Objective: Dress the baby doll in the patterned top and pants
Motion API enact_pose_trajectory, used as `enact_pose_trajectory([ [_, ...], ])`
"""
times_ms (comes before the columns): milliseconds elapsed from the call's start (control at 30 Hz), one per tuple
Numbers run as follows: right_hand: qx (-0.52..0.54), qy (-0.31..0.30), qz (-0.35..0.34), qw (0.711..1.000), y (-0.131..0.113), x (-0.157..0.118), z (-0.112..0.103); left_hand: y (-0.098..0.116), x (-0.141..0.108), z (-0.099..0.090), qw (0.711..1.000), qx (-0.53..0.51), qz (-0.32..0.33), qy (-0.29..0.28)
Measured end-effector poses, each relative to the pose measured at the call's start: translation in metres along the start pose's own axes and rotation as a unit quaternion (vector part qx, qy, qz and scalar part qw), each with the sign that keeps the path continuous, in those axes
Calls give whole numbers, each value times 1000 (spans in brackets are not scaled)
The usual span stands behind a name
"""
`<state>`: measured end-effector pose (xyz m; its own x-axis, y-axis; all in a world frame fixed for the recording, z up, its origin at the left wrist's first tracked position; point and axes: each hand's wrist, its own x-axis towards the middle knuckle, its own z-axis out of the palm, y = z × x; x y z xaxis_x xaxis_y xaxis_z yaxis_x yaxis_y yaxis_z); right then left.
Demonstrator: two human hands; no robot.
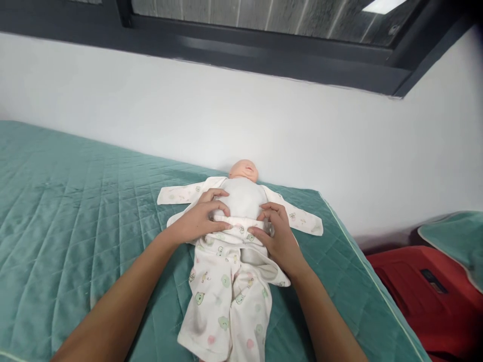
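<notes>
A baby doll (243, 198) lies on its back, its head toward the wall and its white belly bare. A printed baby shirt (307, 221) is spread open under it, sleeves out to both sides. Printed baby pants (211, 296) cover its legs up to the waist. At the waistband, my left hand (202, 216) is closed on the pants' left edge, fingers curled over the belly and thumb on the band. My right hand (277, 234) grips the right edge of the same band, thumb in front. The doll's own hands are hidden.
Beneath the doll is a green quilted bed cover (75, 216). A white wall (188, 110) rises behind, with a dark window frame (245, 45) above. A red suitcase (426, 291) stands beyond the right bed edge, near more green fabric (456, 241).
</notes>
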<state>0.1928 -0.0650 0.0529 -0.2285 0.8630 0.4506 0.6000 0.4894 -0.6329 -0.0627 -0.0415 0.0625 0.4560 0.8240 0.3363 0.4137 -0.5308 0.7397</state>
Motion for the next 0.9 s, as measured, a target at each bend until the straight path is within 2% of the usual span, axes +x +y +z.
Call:
enact_pose_trajectory([
  [100, -31, -33, -13, 999, 1, 1, -5, 3, -1, 0, 1000, -10, -15, -18],
  [300, -50, -62, -52, 995, -13, 13, -10, 8, 10, -2, 998, -48, 5, 30],
  [367, -28, -45, -31, 998, -16, 26, -7, 5, 25, -2, 996, -64, -5, 55],
  [500, 65, 20, 89, 994, -6, 55, 6, -12, 60, 3, 981, -109, -86, 136],
  [600, 175, 47, 163, 970, 8, 62, 14, -26, 70, 10, 957, -214, -145, 129],
  [700, 309, 67, 230, 920, 19, 57, 15, -32, 63, 10, 922, -328, -186, 84],
  [800, 411, 80, 243, 875, 26, 51, 9, -31, 52, 5, 883, -413, -214, 67],
  [900, 451, 87, 233, 857, 32, 48, 2, -34, 45, -2, 845, -478, -229, 78],
])
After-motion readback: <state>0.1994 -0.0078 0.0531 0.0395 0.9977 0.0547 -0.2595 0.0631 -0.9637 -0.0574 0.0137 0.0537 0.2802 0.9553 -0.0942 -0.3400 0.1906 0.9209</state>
